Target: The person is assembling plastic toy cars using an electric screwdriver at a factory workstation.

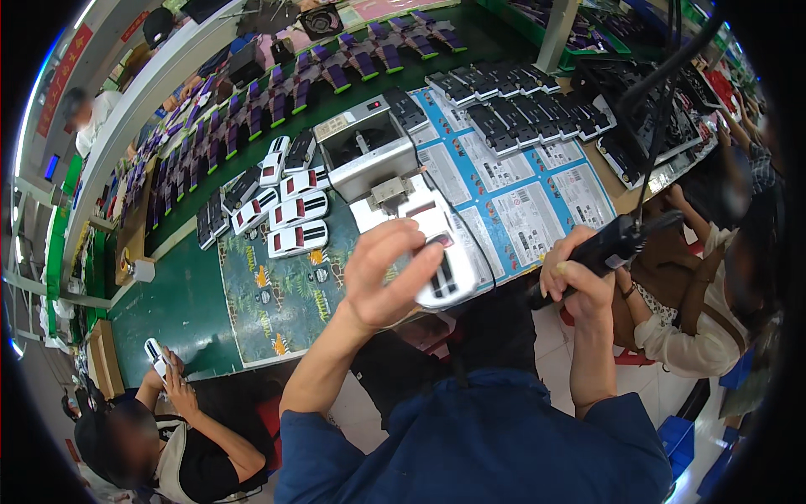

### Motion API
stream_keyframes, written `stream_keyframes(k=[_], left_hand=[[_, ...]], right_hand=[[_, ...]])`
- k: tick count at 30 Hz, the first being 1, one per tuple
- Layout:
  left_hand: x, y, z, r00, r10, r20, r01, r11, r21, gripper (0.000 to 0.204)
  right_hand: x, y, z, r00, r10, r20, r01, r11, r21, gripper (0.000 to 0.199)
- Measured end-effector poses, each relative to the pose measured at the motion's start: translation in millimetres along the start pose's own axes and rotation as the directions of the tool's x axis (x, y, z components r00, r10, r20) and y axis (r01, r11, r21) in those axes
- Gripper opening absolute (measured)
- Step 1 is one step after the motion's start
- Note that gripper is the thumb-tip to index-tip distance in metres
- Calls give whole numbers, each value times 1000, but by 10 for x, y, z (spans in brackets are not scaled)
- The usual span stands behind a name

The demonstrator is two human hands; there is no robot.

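Note:
A white toy car [460, 273] with black stripes lies at the table's front edge, before a metal box-shaped machine [369, 155]. My left hand [382, 273] is over its left side, thumb and fingers curled around it; the fingertips partly cover the car. In my right hand [581, 273] I grip a black electric screwdriver [617, 245], its body tilted, with a cord rising from its far end. It is held off the table's right front edge, apart from the car. Several more white toy cars [298, 239] stand in a cluster left of the machine.
Rows of upturned black car bases [520, 118] lie on printed sheets [520, 206] at the back right. Purple parts [277, 101] line the green table behind. Black cords [663, 109] hang at right. Co-workers sit left [210, 445] and right [688, 319].

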State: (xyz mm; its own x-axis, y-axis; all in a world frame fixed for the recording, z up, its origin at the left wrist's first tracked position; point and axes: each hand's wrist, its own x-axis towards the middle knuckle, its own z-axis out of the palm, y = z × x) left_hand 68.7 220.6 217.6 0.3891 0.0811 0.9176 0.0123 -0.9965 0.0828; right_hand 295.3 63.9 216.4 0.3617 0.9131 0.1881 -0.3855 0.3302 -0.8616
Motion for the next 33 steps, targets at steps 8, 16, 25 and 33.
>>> stream_keyframes(k=[8,16,25,33], left_hand=[[-843,399,-252,-48,-991,121,491,-129,-862,25],[-1191,350,-186,-24,-954,298,438,-278,-855,18],[-1105,296,-233,-88,-926,367,468,-364,-806,18],[-1182,291,-129,-74,-931,358,505,-344,-792,18]], right_hand=[[763,115,597,894,-403,197,391,915,100,10],[1211,692,1279,884,-444,150,455,889,-52,13],[1254,814,1480,886,-396,240,457,831,-317,15],[1305,794,1491,877,-389,283,468,825,-316,17]])
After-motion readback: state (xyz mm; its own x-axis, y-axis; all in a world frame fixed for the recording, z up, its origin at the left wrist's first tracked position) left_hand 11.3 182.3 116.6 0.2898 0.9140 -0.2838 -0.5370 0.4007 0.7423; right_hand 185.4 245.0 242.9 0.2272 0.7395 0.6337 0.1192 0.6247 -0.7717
